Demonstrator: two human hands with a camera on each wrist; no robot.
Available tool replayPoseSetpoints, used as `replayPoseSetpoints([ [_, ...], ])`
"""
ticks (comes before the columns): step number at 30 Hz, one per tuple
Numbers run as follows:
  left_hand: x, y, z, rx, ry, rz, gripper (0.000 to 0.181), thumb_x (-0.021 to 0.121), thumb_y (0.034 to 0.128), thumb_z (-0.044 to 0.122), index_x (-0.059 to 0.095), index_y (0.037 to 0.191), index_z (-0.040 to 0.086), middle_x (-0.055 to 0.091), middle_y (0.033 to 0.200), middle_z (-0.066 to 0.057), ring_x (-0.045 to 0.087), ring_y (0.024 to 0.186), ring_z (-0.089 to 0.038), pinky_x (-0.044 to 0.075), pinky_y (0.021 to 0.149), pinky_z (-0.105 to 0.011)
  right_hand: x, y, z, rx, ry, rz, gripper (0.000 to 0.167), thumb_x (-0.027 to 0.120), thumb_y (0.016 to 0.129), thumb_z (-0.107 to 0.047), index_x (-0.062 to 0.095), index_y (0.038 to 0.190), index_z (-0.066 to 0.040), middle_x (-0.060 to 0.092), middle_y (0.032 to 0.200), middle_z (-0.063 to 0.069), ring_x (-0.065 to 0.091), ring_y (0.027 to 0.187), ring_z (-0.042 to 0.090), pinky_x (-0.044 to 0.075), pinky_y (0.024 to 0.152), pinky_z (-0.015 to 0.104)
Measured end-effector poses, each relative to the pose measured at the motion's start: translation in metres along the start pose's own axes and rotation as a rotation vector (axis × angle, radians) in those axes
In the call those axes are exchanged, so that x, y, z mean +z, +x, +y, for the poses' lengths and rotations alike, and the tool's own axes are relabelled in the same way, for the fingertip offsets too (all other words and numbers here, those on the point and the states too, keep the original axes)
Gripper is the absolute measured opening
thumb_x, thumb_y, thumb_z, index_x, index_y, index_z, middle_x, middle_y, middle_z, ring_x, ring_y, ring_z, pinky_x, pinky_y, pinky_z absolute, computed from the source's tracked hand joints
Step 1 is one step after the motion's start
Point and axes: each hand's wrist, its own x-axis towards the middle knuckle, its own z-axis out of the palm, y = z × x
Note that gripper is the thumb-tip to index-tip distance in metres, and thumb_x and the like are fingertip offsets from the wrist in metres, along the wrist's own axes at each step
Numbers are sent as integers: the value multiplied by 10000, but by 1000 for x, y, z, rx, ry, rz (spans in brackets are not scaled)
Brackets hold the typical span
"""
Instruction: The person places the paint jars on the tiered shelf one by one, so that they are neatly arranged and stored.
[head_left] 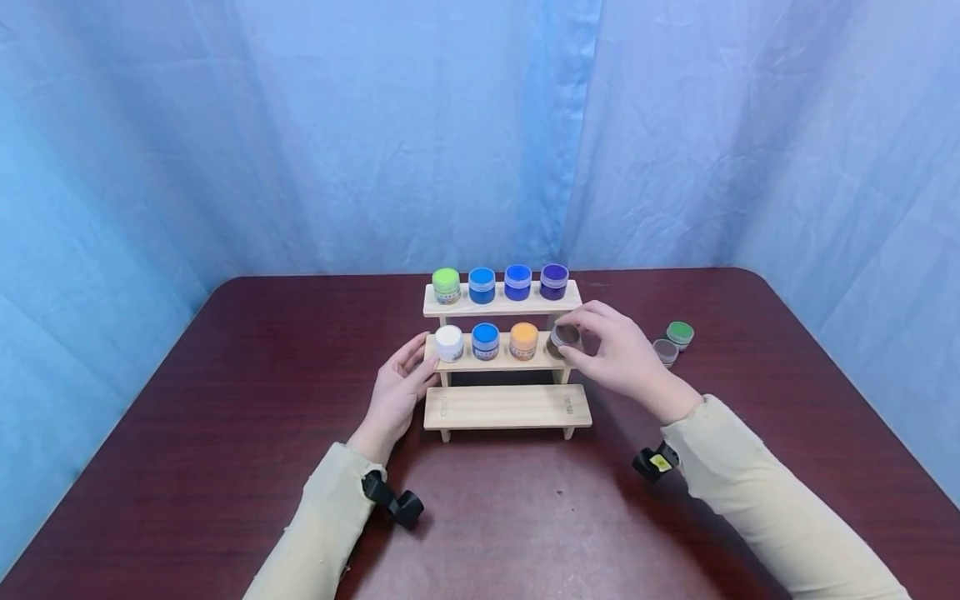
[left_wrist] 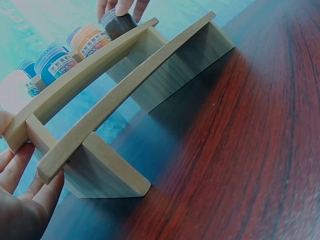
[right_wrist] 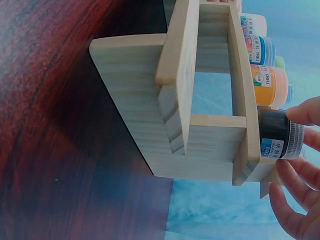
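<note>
A three-tier wooden stand [head_left: 502,407] bears small paint jars on its upper two steps. My right hand [head_left: 621,354] pinches a dark paint jar [right_wrist: 274,134] by its lid, at the right end of the middle step. Beside that jar stand an orange jar [head_left: 523,342], a blue jar [head_left: 485,342] and a white jar [head_left: 449,343]. With its thumb near the top and fingers below, my left hand [head_left: 396,390] grips the left end of the middle step. The bottom step carries no jar.
Light green [head_left: 446,286], blue [head_left: 482,286], darker blue [head_left: 517,282] and purple [head_left: 554,282] jars line the top step. Right of the stand, a green-lidded jar [head_left: 680,334] and a greyish-lidded jar [head_left: 665,352] sit on the dark red table [head_left: 247,400]. Blue curtains [head_left: 420,133] hang behind.
</note>
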Motion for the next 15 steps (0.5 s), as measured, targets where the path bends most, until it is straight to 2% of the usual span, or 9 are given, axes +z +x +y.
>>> replayPoseSetpoints([
  [8, -1, -1, -1, 3, 4, -1, 535, 527, 939, -5, 357, 1446, 24, 430, 1420, -188, 534, 1056, -87, 484, 829, -213, 2, 0, 0, -7, -5, 5, 262, 742, 789, -112, 679, 1042, -87, 605, 935, 35, 515, 787, 151, 433, 621, 293],
  [15, -1, -2, 0, 5, 4, -4, 534, 519, 945, -1, 349, 1451, 27, 422, 1432, -180, 519, 1116, -133, 482, 854, -236, 5, 2, 0, 1, 14, -7, 248, 733, 797, -83, 681, 1039, -78, 599, 928, 44, 498, 776, 153, 425, 637, 306],
])
